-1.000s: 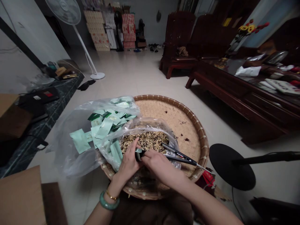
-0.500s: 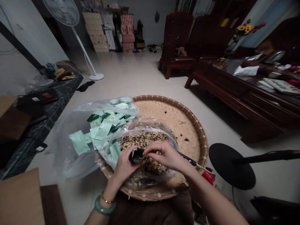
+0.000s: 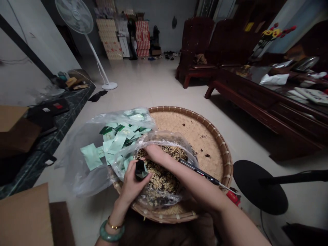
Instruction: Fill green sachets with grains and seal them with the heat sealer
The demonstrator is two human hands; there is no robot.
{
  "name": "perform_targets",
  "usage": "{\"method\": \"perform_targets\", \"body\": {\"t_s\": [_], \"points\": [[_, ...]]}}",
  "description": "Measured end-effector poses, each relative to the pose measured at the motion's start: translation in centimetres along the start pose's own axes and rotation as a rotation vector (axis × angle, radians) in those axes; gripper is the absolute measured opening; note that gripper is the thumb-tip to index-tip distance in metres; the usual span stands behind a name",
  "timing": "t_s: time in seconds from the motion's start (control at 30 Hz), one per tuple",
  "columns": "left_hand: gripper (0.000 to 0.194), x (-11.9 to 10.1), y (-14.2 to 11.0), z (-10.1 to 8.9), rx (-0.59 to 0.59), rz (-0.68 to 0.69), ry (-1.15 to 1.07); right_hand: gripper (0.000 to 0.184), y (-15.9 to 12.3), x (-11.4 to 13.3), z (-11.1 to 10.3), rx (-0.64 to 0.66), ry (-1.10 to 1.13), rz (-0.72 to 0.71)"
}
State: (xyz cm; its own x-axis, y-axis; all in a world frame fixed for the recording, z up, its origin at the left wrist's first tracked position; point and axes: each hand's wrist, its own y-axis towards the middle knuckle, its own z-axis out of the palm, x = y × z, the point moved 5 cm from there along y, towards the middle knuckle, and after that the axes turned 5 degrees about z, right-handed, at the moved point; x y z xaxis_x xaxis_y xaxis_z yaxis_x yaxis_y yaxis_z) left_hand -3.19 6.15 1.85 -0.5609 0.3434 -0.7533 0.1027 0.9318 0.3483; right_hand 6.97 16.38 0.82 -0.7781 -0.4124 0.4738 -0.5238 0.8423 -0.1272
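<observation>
A round woven bamboo tray (image 3: pixel 205 126) rests in front of me. On it lies an opened clear bag of loose brown dried bits (image 3: pixel 164 174). My left hand (image 3: pixel 132 184) is closed around a small dark green packet (image 3: pixel 140 169), held open end up above the bag's left edge. My right hand (image 3: pixel 156 153) reaches into the far left of the loose pile, fingers curled down into it; what they pinch is hidden. A large clear plastic bag (image 3: pixel 84 167) with several pale green packets (image 3: pixel 115 140) lies on the tray's left side.
A black-handled tool (image 3: pixel 200 172) lies across the tray's right side under my right forearm. A round black stand base (image 3: pixel 260 186) sits on the floor at right. A dark wooden bench (image 3: pixel 269 112) runs along the right, a dark counter (image 3: pixel 64 109) along the left, a standing fan (image 3: pixel 77 17) behind.
My right hand left the packet's mouth and moved away from me, up and left into the loose pile. My left hand kept the dark packet and shifted slightly left and down.
</observation>
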Motion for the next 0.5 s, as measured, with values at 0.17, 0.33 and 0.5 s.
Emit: {"method": "perform_targets", "body": {"t_s": [0.17, 0.33, 0.5], "points": [[0.041, 0.0, 0.0, 0.0, 0.031, 0.065, 0.035, 0.031, 0.2, 0.2, 0.5, 0.030, -0.007, 0.013], [0.040, 0.1, 0.0, 0.1, 0.026, 0.069, 0.034, 0.016, 0.3, 0.1, 0.5, 0.052, 0.016, 0.031], [0.041, 0.1, 0.2, 0.0, 0.022, 0.073, 0.079, 0.017, -1.5, -1.0, -0.9, 0.039, 0.094, 0.029]]}}
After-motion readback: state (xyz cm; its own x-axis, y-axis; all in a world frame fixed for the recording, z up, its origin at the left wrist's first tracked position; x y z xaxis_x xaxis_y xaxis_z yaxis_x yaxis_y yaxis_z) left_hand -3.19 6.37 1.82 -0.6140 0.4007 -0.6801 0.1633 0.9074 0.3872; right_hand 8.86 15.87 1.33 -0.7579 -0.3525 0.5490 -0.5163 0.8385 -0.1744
